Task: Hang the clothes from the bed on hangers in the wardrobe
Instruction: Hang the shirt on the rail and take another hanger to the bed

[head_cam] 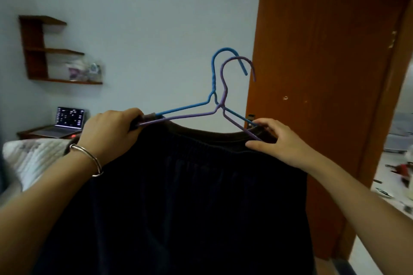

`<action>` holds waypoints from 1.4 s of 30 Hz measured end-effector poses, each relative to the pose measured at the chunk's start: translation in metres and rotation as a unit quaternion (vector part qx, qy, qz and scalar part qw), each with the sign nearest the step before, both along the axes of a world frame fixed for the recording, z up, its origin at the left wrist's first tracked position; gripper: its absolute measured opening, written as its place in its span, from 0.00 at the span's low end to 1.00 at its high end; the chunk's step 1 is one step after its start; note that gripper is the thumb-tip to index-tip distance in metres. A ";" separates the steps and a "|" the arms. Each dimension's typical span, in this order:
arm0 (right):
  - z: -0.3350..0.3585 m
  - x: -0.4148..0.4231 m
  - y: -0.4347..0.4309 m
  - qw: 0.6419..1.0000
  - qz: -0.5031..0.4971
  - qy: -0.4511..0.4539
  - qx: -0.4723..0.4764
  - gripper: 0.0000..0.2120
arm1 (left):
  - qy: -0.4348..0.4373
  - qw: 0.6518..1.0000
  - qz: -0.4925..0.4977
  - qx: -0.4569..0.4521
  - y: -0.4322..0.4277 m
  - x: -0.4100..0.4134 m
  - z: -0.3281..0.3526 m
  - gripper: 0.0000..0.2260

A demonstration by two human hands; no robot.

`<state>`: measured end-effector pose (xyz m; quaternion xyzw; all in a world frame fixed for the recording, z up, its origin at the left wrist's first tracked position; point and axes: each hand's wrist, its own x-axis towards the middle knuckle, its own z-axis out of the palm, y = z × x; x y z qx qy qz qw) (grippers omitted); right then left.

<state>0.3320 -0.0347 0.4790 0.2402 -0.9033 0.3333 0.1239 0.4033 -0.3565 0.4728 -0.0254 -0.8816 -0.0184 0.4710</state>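
I hold the garment (pixel 178 185) up in mid-air before the wooden door (pixel 324 73). It is dark navy, its gathered waistband sags, and its hem is cut off below. A blue hanger (pixel 185 107) and a purple hanger (pixel 190 116), both thin wire with twisted necks, rise from it, their lower bars hidden in cloth. My left hand (pixel 109 129) has its fingers curled round waistband and hanger ends; my right hand (pixel 279 140) pinches the other end.

A dark navy garment (pixel 178 196) was held stretched between the left hand (pixel 111 127) and right hand (pixel 276 138) on a blue hanger (pixel 212 69) and a purple hanger (pixel 224 92), hooks upright above.
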 end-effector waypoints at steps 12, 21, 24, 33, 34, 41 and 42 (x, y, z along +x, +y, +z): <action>-0.068 -0.208 -0.048 0.998 0.022 0.048 0.024 0.19 | -0.109 0.992 0.025 0.057 -0.024 -0.147 -0.058 0.18; -0.109 -0.376 -0.040 0.998 0.063 0.001 -0.007 0.16 | -0.272 0.952 0.050 0.132 0.012 -0.293 -0.091 0.11; -0.106 -0.413 -0.063 0.996 0.088 0.024 0.006 0.16 | -0.258 0.945 0.046 0.193 0.002 -0.320 -0.110 0.12; -0.145 -0.464 -0.207 0.976 0.205 0.041 0.059 0.19 | -0.251 0.909 0.177 0.280 -0.083 -0.326 -0.175 0.14; -0.152 -0.467 -0.227 0.974 0.215 0.038 0.065 0.20 | -0.251 0.907 0.179 0.286 -0.096 -0.325 -0.178 0.14; -0.168 -0.484 -0.399 0.943 0.329 -0.001 0.059 0.17 | -0.181 0.896 0.260 0.311 -0.224 -0.297 -0.189 0.18; -0.165 -0.481 -0.429 0.933 0.355 -0.002 0.058 0.16 | -0.163 0.890 0.284 0.315 -0.243 -0.287 -0.187 0.17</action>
